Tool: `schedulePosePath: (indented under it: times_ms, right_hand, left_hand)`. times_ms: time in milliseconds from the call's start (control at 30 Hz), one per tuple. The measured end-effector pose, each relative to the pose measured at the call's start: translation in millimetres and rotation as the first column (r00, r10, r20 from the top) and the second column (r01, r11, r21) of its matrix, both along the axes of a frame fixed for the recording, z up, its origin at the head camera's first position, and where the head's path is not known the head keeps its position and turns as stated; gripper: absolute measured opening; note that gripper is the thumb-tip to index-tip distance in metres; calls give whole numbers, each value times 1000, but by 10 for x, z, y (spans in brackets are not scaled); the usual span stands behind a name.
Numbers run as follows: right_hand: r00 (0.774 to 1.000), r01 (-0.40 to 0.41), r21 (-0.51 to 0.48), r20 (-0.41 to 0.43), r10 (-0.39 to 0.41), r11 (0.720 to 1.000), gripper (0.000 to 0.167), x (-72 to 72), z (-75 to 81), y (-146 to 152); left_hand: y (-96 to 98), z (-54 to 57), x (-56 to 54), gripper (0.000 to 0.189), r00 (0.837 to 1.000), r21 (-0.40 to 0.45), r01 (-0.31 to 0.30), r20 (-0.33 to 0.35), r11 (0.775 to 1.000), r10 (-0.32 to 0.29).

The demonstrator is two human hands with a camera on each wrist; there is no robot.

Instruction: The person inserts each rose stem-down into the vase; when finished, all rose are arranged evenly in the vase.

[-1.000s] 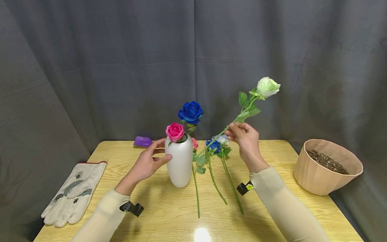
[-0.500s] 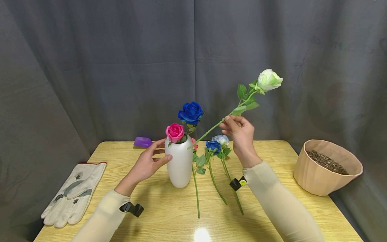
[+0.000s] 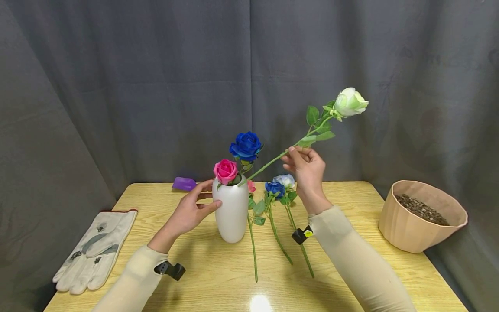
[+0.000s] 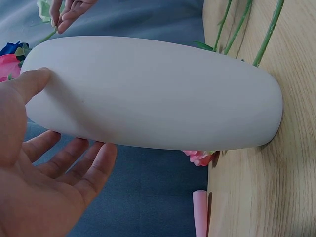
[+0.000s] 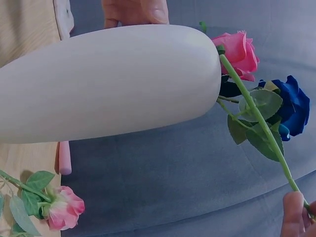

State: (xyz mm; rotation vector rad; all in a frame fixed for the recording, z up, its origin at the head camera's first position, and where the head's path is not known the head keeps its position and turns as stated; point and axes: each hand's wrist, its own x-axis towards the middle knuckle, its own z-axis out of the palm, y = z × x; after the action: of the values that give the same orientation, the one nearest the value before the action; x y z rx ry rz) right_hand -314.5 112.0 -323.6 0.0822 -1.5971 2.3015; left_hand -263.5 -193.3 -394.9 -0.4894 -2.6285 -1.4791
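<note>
A white vase [image 3: 231, 212] stands upright on the table, holding a pink rose [image 3: 225, 171] and a taller blue rose [image 3: 246, 146]. My left hand [image 3: 192, 211] grips its upper left side, thumb in front and fingers round the far side, as the left wrist view confirms. To the right, my right hand [image 3: 309, 173] pinches the stem of a white-green rose [image 3: 351, 102] between thumb and fingers. That stem slants down leftward, its cut end right at the vase's mouth; in the right wrist view the green stem [image 5: 256, 113] crosses in front of the other roses.
Several roses lie right of the vase, including a dark blue rose [image 3: 275, 189] and a pale blue rose [image 3: 285, 180]. A purple scoop [image 3: 184, 183] lies behind the left hand. Gardening gloves [image 3: 95, 251] lie at left; a peach pot [image 3: 401, 229] of soil stands at right.
My right hand has moved left and up with the white-green rose, lifting it off the lying flowers and bringing its stem end to the vase's mouth. The left hand stays on the vase.
</note>
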Motion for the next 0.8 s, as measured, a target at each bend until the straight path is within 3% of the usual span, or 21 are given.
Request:
schedulePosePath:
  times_ms: [500,800]
  right_hand:
    - [995,54,-3,-86,-54,999,18,-22,-26,-107]
    - [997,14,79,-82,-8,997,17,24,-44,-220]
  left_hand:
    - [-19,19,14,70,1000,-10,1,-2,1000,-1]
    - [-25,13,8,71,1000,-9,-5,5,1000,5]
